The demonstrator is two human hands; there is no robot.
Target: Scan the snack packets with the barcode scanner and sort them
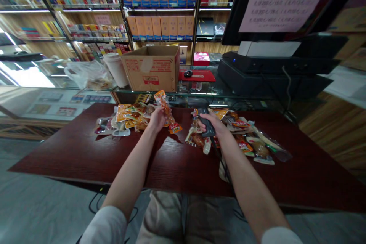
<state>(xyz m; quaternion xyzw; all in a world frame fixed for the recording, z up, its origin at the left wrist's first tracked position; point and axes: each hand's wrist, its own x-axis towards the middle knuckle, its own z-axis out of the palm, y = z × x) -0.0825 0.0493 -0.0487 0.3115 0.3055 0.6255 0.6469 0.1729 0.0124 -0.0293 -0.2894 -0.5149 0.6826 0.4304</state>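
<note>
My left hand [158, 119] is closed on a clear food packet [166, 109] with orange ends and brown contents, held tilted above the table. Behind and left of that hand lies a pile of similar orange and clear food packets [130, 116]. In my right hand [215, 122] is a black barcode scanner [207, 124], its head pointing away from me and its cable hanging down along my forearm. Below and around the scanner, another heap of vacuum-packed food packets [243, 137] spreads to the right. My right palm hides some of them.
The dark red wooden table [94, 156] has a glass counter behind it. On that counter stand an open cardboard box [154, 70], a white cup [116, 69], a plastic bag [88, 74], a mouse [188, 73] and a black register [257, 72] with a monitor. Shelves with boxes line the back.
</note>
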